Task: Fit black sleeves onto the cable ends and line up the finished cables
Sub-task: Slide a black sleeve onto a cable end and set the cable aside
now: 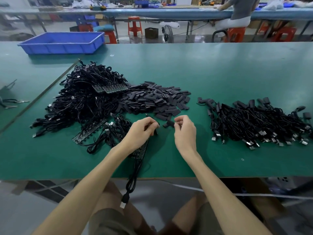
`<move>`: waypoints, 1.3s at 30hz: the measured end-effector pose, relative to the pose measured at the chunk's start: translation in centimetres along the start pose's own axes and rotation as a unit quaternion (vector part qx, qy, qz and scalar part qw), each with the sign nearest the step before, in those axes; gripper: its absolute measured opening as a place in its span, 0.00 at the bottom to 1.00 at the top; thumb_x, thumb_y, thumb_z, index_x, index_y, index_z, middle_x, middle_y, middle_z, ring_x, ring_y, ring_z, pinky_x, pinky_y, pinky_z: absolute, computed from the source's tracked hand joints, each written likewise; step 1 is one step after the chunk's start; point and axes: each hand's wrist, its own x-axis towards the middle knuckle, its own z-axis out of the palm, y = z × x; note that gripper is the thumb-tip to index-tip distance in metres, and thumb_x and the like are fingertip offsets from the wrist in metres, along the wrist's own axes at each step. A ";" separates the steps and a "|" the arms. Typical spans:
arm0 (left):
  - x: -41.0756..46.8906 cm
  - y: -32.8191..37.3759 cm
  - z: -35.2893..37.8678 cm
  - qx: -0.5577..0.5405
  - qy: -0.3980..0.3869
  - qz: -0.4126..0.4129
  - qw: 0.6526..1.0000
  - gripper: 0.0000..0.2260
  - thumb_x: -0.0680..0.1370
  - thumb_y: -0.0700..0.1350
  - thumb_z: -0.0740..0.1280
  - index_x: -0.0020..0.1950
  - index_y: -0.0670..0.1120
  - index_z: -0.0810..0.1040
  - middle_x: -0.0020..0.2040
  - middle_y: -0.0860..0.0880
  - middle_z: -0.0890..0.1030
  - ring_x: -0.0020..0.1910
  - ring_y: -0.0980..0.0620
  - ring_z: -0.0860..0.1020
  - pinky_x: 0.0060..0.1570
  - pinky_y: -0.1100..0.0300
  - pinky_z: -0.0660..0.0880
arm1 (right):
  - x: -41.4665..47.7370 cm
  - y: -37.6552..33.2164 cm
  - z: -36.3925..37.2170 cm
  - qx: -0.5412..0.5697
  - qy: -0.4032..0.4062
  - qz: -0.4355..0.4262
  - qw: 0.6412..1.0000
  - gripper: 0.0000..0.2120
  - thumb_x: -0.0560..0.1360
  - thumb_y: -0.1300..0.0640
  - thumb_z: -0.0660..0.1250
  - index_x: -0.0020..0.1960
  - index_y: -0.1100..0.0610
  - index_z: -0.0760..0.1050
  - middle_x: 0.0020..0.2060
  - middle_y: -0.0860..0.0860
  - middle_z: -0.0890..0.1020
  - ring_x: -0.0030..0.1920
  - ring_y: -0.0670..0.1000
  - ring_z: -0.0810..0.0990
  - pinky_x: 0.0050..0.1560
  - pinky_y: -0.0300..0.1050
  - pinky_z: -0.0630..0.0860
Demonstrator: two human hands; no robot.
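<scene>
Green matting covers the long counter [220,68] of a workshop, with one blue bin [62,42] at its far left and one other person [240,12] seated at the next bench behind. Sleeving is the step in hand: the left hand [141,131] curls its fingers round the end of one cable [133,177], whose plug hangs over the near edge, while the right hand [184,131] pinches one black sleeve [169,123] just beside that end, apparently not yet on it. Next, I judge, the sleeve's open mouth must be lined up with the cable end and slid over it. Three heaps lie on the counter: unsleeved cables [84,99] at left, loose sleeves [155,100] in the middle, finished cables [257,121] ranged at right, each far too many to count.
</scene>
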 end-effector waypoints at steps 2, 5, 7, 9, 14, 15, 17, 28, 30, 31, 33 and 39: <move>-0.1 0.0 0.1 -0.002 -0.002 0.002 1.000 0.06 0.84 0.46 0.64 0.50 0.51 0.79 0.33 0.56 0.78 0.30 0.61 0.73 0.34 0.66 0.69 | -0.1 -0.1 -0.3 0.083 0.015 0.008 0.996 0.07 0.83 0.65 0.62 0.55 0.54 0.76 0.50 0.50 0.80 0.51 0.49 0.80 0.54 0.49 0.79; -0.3 0.1 0.5 0.013 0.009 0.016 1.000 0.05 0.84 0.45 0.65 0.51 0.50 0.79 0.36 0.56 0.78 0.32 0.62 0.74 0.36 0.69 0.68 | -0.4 -0.2 -0.6 0.111 -0.021 -0.030 0.993 0.11 0.83 0.65 0.61 0.56 0.52 0.78 0.50 0.50 0.79 0.42 0.43 0.84 0.42 0.34 0.75; -0.5 0.1 0.6 0.025 0.010 0.030 0.999 0.05 0.84 0.44 0.65 0.55 0.48 0.81 0.40 0.57 0.80 0.37 0.64 0.76 0.38 0.71 0.68 | -0.5 -0.2 -0.5 0.110 -0.054 -0.047 0.991 0.13 0.83 0.66 0.61 0.55 0.52 0.80 0.51 0.51 0.79 0.41 0.41 0.84 0.42 0.30 0.74; -0.7 0.1 0.6 0.050 0.007 0.046 0.998 0.08 0.84 0.45 0.64 0.60 0.47 0.81 0.45 0.57 0.79 0.42 0.64 0.76 0.42 0.71 0.68 | -0.5 -0.3 -0.5 0.121 -0.073 -0.052 0.989 0.14 0.81 0.68 0.64 0.54 0.51 0.82 0.52 0.52 0.79 0.42 0.42 0.85 0.47 0.32 0.77; -1.0 0.3 0.7 0.046 0.010 0.055 0.997 0.12 0.84 0.44 0.63 0.66 0.44 0.80 0.44 0.57 0.75 0.39 0.62 0.75 0.41 0.69 0.70 | -0.5 -0.2 -1.0 0.191 -0.098 -0.014 0.977 0.10 0.79 0.66 0.69 0.56 0.55 0.83 0.50 0.54 0.85 0.44 0.44 0.86 0.46 0.38 0.81; -1.1 0.4 0.7 0.039 0.014 0.056 0.998 0.12 0.85 0.43 0.62 0.66 0.43 0.80 0.44 0.56 0.75 0.37 0.60 0.75 0.40 0.66 0.71 | -0.4 -0.1 -1.2 0.206 -0.096 -0.007 0.974 0.09 0.79 0.66 0.69 0.56 0.56 0.84 0.46 0.53 0.87 0.42 0.44 0.86 0.44 0.38 0.80; -1.2 0.6 0.7 0.031 0.021 0.054 0.998 0.12 0.85 0.42 0.62 0.66 0.42 0.79 0.44 0.53 0.75 0.35 0.58 0.74 0.40 0.59 0.74 | -0.3 0.0 -1.3 0.224 -0.091 0.003 0.970 0.09 0.80 0.65 0.69 0.56 0.57 0.84 0.40 0.53 0.88 0.39 0.46 0.85 0.44 0.38 0.80; -1.5 0.8 0.7 0.033 0.010 0.055 0.998 0.09 0.85 0.40 0.62 0.60 0.41 0.81 0.41 0.52 0.75 0.33 0.57 0.74 0.38 0.57 0.73 | -0.5 0.0 -0.9 0.175 -0.126 -0.003 0.977 0.10 0.75 0.65 0.75 0.54 0.56 0.84 0.40 0.52 0.88 0.34 0.45 0.84 0.41 0.33 0.78; -1.4 0.7 0.8 0.039 0.009 0.045 0.998 0.09 0.85 0.40 0.60 0.56 0.41 0.80 0.42 0.51 0.76 0.34 0.57 0.73 0.38 0.56 0.72 | -0.4 0.2 -0.9 0.178 -0.120 0.007 0.977 0.10 0.75 0.63 0.75 0.56 0.57 0.85 0.36 0.48 0.88 0.34 0.46 0.85 0.42 0.34 0.79; -1.3 0.7 0.9 0.042 0.013 0.042 0.998 0.09 0.86 0.40 0.59 0.56 0.41 0.79 0.43 0.51 0.75 0.35 0.58 0.73 0.38 0.59 0.71 | -0.4 0.2 -0.9 0.184 -0.120 0.009 0.976 0.10 0.75 0.63 0.75 0.56 0.57 0.85 0.36 0.48 0.88 0.34 0.47 0.86 0.43 0.34 0.80; -1.3 0.7 0.8 0.043 0.027 0.040 0.998 0.10 0.86 0.39 0.58 0.56 0.40 0.78 0.43 0.53 0.74 0.37 0.60 0.73 0.40 0.67 0.68 | -0.5 0.2 -0.9 0.199 -0.119 0.008 0.973 0.09 0.76 0.63 0.74 0.55 0.58 0.85 0.36 0.48 0.88 0.35 0.48 0.86 0.43 0.35 0.81; -1.2 0.5 0.9 0.089 0.042 0.050 0.994 0.10 0.85 0.37 0.59 0.60 0.38 0.78 0.47 0.48 0.73 0.42 0.51 0.72 0.44 0.69 0.66 | -0.5 -0.2 -1.2 0.245 -0.124 0.021 0.961 0.07 0.76 0.66 0.74 0.54 0.61 0.85 0.37 0.53 0.88 0.36 0.49 0.87 0.42 0.35 0.80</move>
